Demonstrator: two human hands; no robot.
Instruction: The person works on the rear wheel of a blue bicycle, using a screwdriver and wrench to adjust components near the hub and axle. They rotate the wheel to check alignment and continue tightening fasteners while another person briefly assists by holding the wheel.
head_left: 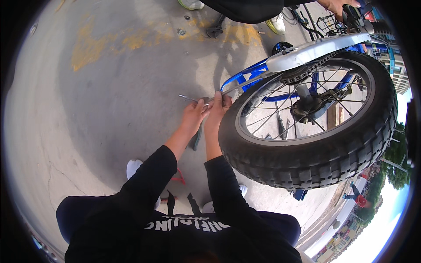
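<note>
My left hand (193, 116) is closed in a pinch around a thin metal rod (185, 97), whose bare end sticks out to the left. Close beside it, my right hand (215, 110) grips the end of a slim grey metal bar (241, 85) that runs toward the bike's silver chain guard (307, 53). The fingers of both hands nearly meet, so the parts between them are mostly hidden. To the right of my hands stands the bike's knobby black tire (280, 164), with dark spokes, a chain (322, 65) and part of a blue frame (245, 75).
An adjustable wrench (215, 30) and small loose parts (181, 32) lie on the concrete ahead. A dark-handled tool (196, 139) lies under my forearms. At the top right, another person's hand (337, 6) rests near the handlebar. More tools (280, 125) show through the spokes.
</note>
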